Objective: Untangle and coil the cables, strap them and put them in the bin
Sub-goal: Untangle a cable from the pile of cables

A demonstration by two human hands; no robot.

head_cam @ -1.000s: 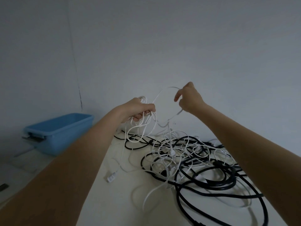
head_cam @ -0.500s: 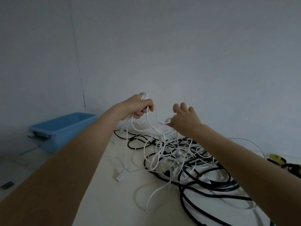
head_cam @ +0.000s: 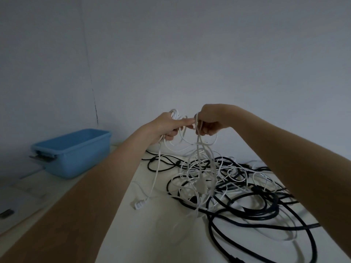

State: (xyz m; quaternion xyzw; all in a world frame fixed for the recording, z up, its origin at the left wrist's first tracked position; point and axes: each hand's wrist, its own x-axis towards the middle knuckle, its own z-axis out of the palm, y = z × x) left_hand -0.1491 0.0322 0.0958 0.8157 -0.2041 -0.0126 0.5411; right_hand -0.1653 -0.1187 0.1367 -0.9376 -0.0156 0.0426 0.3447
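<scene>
Both hands now met, up from half a second ago — left hand (head_cam: 169, 126) gripping white coil (head_cam: 175, 115), right hand (head_cam: 208, 121) curled round white cable (head_cam: 199, 149). Below fingers, tangle (head_cam: 228, 185) on table (head_cam: 152, 234); blue bin (head_cam: 74, 152) well left.

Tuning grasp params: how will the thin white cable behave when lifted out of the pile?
Probably very floppy: the white cable droops in slack loops below both hands. Likely light, held by fingers alone. It may snag, since it interweaves with the black cable.
</scene>
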